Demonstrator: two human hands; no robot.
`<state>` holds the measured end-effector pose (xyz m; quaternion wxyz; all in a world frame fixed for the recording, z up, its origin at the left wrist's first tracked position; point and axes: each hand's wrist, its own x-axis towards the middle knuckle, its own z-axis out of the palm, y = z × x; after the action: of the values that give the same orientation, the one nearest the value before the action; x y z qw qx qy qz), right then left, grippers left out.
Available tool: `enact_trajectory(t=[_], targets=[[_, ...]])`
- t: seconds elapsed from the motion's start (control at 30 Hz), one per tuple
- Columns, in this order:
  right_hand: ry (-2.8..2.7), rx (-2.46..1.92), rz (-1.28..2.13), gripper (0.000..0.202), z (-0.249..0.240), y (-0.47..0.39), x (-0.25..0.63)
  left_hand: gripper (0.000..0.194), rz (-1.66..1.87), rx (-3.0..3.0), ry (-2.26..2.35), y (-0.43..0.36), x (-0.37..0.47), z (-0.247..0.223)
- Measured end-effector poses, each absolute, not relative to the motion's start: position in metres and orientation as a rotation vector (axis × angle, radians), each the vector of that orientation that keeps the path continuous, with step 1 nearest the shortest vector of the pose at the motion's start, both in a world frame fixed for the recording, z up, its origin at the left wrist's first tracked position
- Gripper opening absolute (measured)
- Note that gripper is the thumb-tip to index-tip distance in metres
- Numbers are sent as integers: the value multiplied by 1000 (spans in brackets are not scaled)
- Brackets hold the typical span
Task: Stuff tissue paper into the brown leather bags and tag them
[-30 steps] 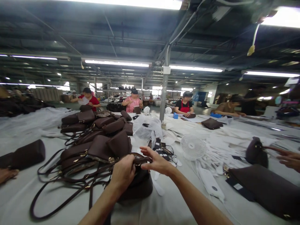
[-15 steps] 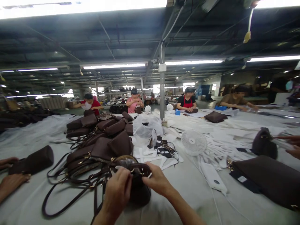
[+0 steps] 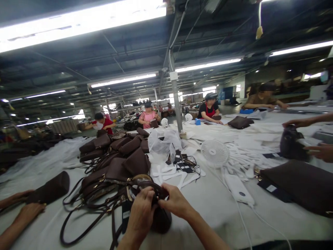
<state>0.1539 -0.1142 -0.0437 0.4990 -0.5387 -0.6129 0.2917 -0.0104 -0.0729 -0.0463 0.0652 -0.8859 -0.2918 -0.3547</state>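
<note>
A dark brown handbag (image 3: 161, 222) stands on the table right in front of me, partly hidden behind my hands. My left hand (image 3: 142, 210) is closed at its top, fingers bent by the base of the handle. Close beside it, my right hand (image 3: 178, 201) pinches the handle with thumb and fingers. What lies between the fingertips is too small to make out. A black tag (image 3: 126, 211) shows left of my left wrist. Directly behind is a pile of brown handbags (image 3: 114, 170), with a long strap (image 3: 63, 222) looping onto the table.
A white fan (image 3: 214, 152) and a white power bank (image 3: 238, 189) with cables lie to the right. Black tags (image 3: 185, 167) and white strips sit mid-table. Co-workers' hands hold a brown bag (image 3: 49, 189) at left and another (image 3: 292, 144) at right.
My left hand has shifted right, closer to my right hand at the handle. A black tag now shows beside my left wrist. The whole view has tilted.
</note>
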Motion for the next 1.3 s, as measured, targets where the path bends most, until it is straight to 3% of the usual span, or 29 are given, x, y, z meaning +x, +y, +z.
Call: enact_trajectory(t=[0.2, 0.5, 0.7, 0.9, 1.3], targets=[[-1380, -1166, 856, 15, -56, -107, 161, 20, -782, -2721, -888, -79, -5, -39], [-1341, -850, 1045, 26, -67, -128, 162, 18, -849, -2470, -647, -78, -8, -50], [-1197, -1063, 804, 67, -98, -127, 141, 17, -953, -2532, -730, -80, 3, -47], [-1122, -1346, 500, 23, -106, -110, 109, 27, -1185, -2461, -797, -77, 13, -54], [-1351, -1407, 371, 15, -111, -105, 126, 20, -1413, -2141, -1172, -70, 5, -38]])
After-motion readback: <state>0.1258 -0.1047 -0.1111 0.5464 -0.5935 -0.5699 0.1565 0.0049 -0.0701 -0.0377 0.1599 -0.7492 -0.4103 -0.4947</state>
